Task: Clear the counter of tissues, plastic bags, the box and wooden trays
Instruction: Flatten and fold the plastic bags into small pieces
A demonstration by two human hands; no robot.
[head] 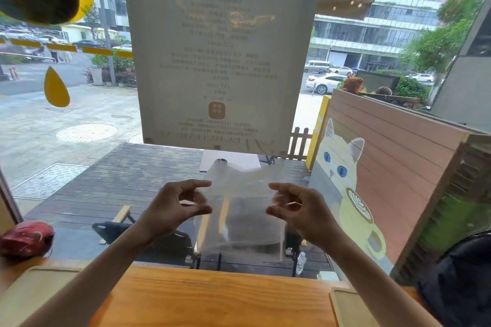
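Two bare hands hold a clear plastic bag (240, 210) up in the air in front of a large window, above a wooden tabletop (218, 297). The left hand (175, 207) pinches the bag's left edge between curled thumb and fingers. The right hand (300, 210) pinches the right edge in the same manner. The bag hangs upright and stretched flat between them, its loop handles pointing upward and its lower edge clear of the tabletop.

On the tabletop, a pale wooden tray (32, 292) lies at the near left, partly under the left forearm. The corner of a second wooden tray (350, 308) shows at the near right. A crumpled red bag (26, 239) sits at the far left edge by the glass. A dark bundle (462, 281) rests at the right edge.

A white printed poster (223, 48) is fixed to the window, its text seen reversed. Outside are a wooden deck and a wall panel with a painted white cat (342, 164).
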